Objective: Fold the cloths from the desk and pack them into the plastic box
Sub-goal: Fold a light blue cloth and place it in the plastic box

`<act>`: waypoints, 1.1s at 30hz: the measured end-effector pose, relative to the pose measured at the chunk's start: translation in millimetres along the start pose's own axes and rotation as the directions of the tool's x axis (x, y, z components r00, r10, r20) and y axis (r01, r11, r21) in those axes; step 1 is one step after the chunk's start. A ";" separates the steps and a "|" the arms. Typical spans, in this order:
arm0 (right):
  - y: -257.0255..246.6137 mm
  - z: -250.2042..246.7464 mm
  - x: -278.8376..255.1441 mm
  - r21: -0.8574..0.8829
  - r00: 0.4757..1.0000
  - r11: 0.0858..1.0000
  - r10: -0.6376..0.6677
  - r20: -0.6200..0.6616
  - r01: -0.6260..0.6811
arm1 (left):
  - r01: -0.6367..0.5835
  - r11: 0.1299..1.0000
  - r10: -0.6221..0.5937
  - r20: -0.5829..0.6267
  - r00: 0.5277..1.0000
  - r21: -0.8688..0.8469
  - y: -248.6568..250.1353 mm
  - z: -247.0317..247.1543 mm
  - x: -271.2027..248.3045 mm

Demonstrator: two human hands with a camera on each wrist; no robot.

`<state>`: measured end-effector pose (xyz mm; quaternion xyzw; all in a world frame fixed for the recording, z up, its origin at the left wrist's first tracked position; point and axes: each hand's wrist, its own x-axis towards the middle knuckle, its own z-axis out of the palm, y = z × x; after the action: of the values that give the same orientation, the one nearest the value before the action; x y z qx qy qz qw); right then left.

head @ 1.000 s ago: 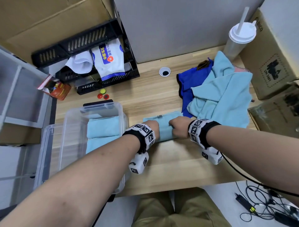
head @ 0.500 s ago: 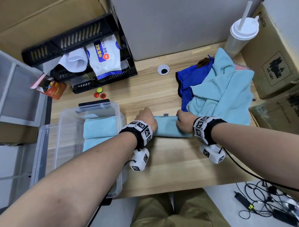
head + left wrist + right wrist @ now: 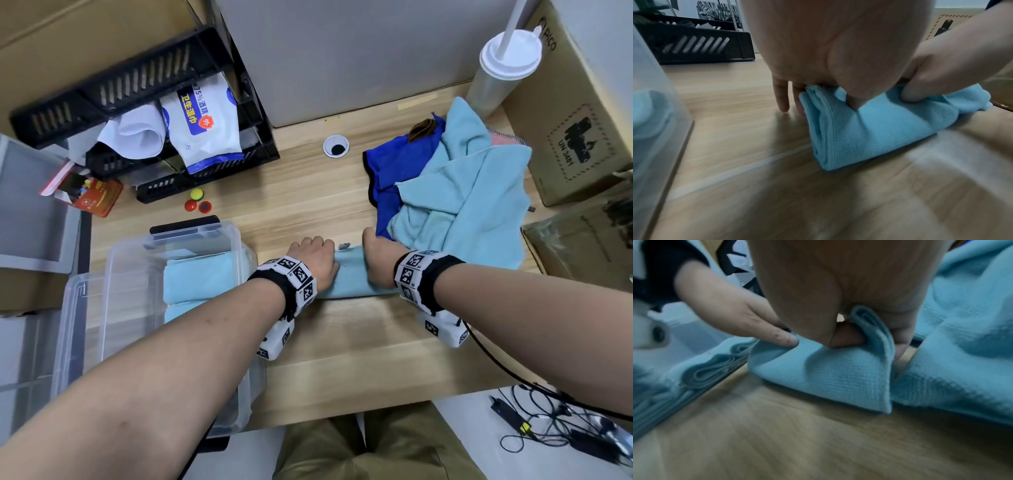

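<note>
The right hand (image 3: 849,293) pinches the right end of a folded light-blue cloth (image 3: 828,378) on the wooden desk (image 3: 797,443), thumb in front. The left hand (image 3: 731,311) grips its left end. More light-blue cloth (image 3: 966,345) lies just beside it on the right.

Folded cloth (image 3: 349,279) lies on desk (image 3: 301,205), right of plastic box (image 3: 102,298).

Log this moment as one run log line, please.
stage: folding | left hand: grips folded light blue cloth | right hand: grips same cloth | clear plastic box: holds folded cloths | pile: unfolded
</note>
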<state>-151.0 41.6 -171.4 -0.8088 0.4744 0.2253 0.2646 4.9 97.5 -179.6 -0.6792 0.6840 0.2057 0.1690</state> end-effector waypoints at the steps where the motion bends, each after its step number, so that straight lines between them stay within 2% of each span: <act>1: 0.8 0.6 -2.5 -0.070 0.999 0.997 -0.033 -0.040 0.030 | 0.001 1.000 -0.001 0.009 1.000 -0.008 0.3 0.0 0.5; 3: 4.8 1.6 -3.1 -0.275 0.982 0.955 -0.146 -0.116 0.110 | -0.013 1.000 0.014 0.030 0.999 -0.029 1.3 -0.1 1.8; 5: 7.0 -0.8 -3.0 -0.384 0.966 0.905 -0.239 -0.101 0.184 | -0.031 0.998 0.034 0.055 0.998 -0.048 1.4 -0.4 2.5; 10: 7.6 -12.3 -3.1 -0.356 0.967 0.905 -0.253 -0.006 0.235 | -0.049 0.997 0.057 0.123 0.991 -0.062 0.8 -0.4 2.3; 16: 4.2 -15.4 -4.9 -0.190 0.974 0.957 -0.206 0.098 0.221 | -0.046 0.976 0.084 0.176 0.981 -0.214 2.2 -9.6 -0.9; 19: 7.9 -16.6 -6.6 -0.075 0.965 0.969 -0.226 0.130 0.237 | -0.036 0.953 0.100 0.200 0.975 -0.301 0.1 -16.0 -5.8; 23: 12.5 -30.0 -8.4 0.003 0.954 0.969 -0.245 0.172 0.248 | -0.071 0.943 0.139 0.194 0.971 -0.324 -1.5 -32.6 -9.1; 28: 3.4 -77.1 -20.3 0.124 0.952 0.970 -0.231 0.200 0.209 | -0.050 0.956 0.097 0.151 0.984 -0.289 -12.7 -87.7 -23.9; 33: -31.7 -133.8 -31.6 0.265 0.952 0.954 -0.200 0.230 0.136 | -0.004 0.959 0.011 0.021 1.000 -0.283 -46.7 -154.3 -59.5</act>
<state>-121.9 -10.8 -43.7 -0.7718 0.3896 0.2428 0.4399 60.2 70.2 -19.2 -0.6914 0.6483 0.3095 0.0772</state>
